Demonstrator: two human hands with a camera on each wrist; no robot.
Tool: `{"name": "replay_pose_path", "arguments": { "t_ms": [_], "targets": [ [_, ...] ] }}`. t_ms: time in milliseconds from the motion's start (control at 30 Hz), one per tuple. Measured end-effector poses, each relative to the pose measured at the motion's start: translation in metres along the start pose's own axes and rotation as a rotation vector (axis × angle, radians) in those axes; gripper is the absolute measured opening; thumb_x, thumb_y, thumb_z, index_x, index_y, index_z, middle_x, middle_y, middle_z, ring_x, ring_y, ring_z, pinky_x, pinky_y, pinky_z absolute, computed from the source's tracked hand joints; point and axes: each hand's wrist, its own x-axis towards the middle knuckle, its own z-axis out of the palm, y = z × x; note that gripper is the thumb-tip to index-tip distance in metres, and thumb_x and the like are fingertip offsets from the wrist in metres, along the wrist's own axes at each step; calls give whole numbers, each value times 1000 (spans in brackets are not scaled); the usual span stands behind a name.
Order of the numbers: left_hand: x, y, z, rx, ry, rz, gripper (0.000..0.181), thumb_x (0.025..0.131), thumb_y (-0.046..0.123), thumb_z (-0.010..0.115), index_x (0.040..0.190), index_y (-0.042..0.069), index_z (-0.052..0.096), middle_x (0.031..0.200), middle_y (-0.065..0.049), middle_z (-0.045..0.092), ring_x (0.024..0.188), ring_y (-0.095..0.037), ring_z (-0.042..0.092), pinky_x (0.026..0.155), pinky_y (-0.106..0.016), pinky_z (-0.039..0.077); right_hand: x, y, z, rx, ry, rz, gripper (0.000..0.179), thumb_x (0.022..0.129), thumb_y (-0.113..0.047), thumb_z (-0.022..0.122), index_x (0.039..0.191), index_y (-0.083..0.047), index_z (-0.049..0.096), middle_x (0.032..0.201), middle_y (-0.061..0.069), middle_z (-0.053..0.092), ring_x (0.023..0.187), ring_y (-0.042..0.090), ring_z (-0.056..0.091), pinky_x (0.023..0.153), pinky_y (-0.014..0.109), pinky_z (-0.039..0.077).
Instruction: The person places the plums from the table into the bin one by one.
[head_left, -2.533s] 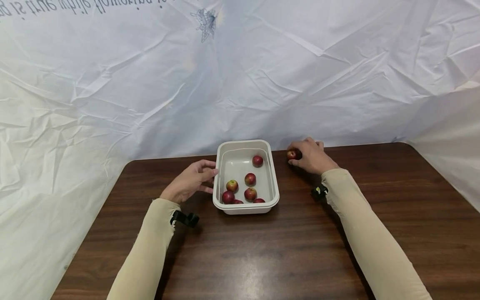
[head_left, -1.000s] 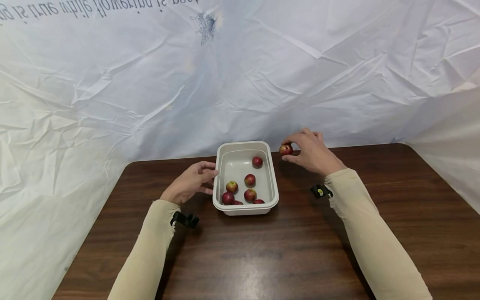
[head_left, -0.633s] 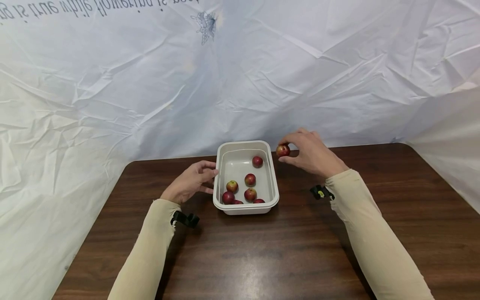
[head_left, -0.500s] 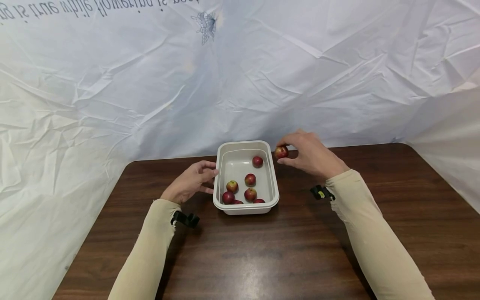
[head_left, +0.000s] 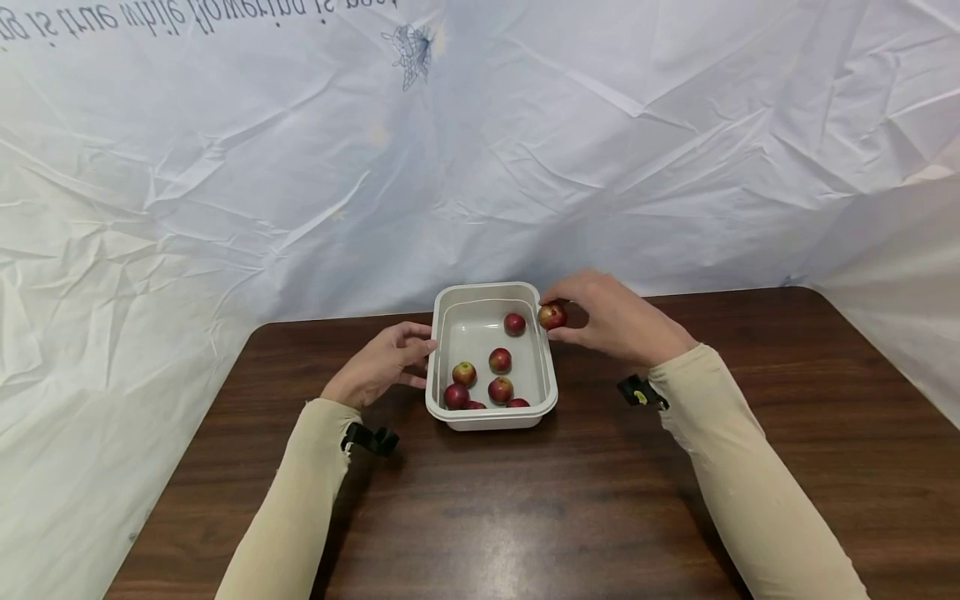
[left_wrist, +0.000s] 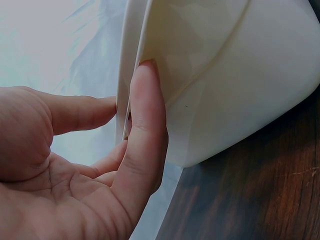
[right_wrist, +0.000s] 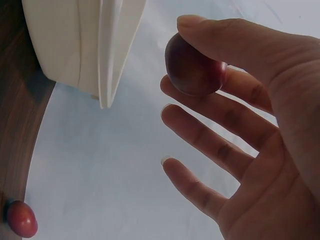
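A small red apple (head_left: 552, 316) is pinched between the thumb and fingers of my right hand (head_left: 611, 317), right at the far right rim of a pale rectangular plastic container (head_left: 491, 422). The right wrist view shows the held apple (right_wrist: 192, 67) raised, the lower fingers spread below it. My left hand (head_left: 382, 362) holds the container's left side, thumb at the rim and fingers along the outer wall; the left wrist view shows the thumb (left_wrist: 85, 114) against the rim. Inside the container lie several small red apples, one of them a yellow-green and red apple (head_left: 464, 373).
Another red apple (right_wrist: 22, 219) lies on the table in the right wrist view, hidden from the head view. The container stands on a dark wooden table (head_left: 480, 517) near its far edge. A wrinkled white sheet (head_left: 480, 167) hangs behind the table.
My right hand has lifted the apple from the table right of the container and carried it left, then lower, to the container's rim. My left hand and the container have stayed in place.
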Motion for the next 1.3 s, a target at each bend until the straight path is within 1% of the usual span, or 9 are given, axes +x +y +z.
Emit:
{"name": "replay_pose_path", "arguments": {
  "t_ms": [167,267,467,667,767,867,1067,1167,1300],
  "targets": [
    [0,0,0,2,1,2,44,108,23,52,147,4,40,138,-26,56,112,-31,65,85,-42,63,1,-6,3,-27,-18,-32,30,88,-20,82,115,-12,73,107,-1,72,105,25,62,100,44,47],
    [-1,0,0,4,1,5,45,108,23,52,147,3,40,138,-26,57,111,-30,65,85,-42,63,2,-11,7,-31,-39,-27,33,88,-23,82,118,-11,72,110,1,72,107,26,62,98,44,48],
    [0,1,0,2,4,5,44,108,22,52,146,4,41,136,-25,58,109,-28,65,85,-42,63,4,-18,14,-37,-72,5,34,88,-27,82,119,-15,72,108,-2,70,105,20,59,94,41,48],
    [0,-1,0,9,4,12,46,108,22,53,147,2,39,136,-25,58,109,-29,65,84,-41,63,6,-21,23,-75,-87,-17,37,85,-26,85,117,-15,72,105,-2,71,97,20,59,85,38,48],
    [0,-1,0,8,3,13,47,108,22,53,147,1,39,136,-25,58,110,-30,64,84,-41,63,7,-21,28,-83,-104,-21,38,84,-27,86,117,-15,73,106,-2,71,98,21,58,87,42,47],
    [-1,0,0,7,4,10,46,108,22,52,147,2,39,136,-25,58,110,-31,64,84,-41,63,8,-21,32,-89,-123,-27,36,84,-27,86,115,-15,74,106,-3,72,103,21,58,93,46,47],
    [0,0,0,6,8,3,44,108,22,52,147,4,40,136,-24,58,111,-30,64,85,-42,63,10,-23,40,-132,-155,-41,29,82,-26,87,105,-15,74,101,-4,72,102,22,57,98,47,44],
    [1,-1,0,7,8,9,45,108,22,52,147,3,40,136,-25,58,110,-30,65,85,-42,63,11,-24,43,-140,-164,-37,27,80,-25,88,101,-16,74,99,-6,72,103,21,57,99,47,44],
    [1,-1,0,8,9,11,44,108,22,52,146,3,40,136,-24,58,109,-29,65,84,-42,63,11,-25,45,-127,-184,-14,28,80,-26,88,103,-16,75,99,-5,73,104,20,57,96,46,43]
  ]
}}
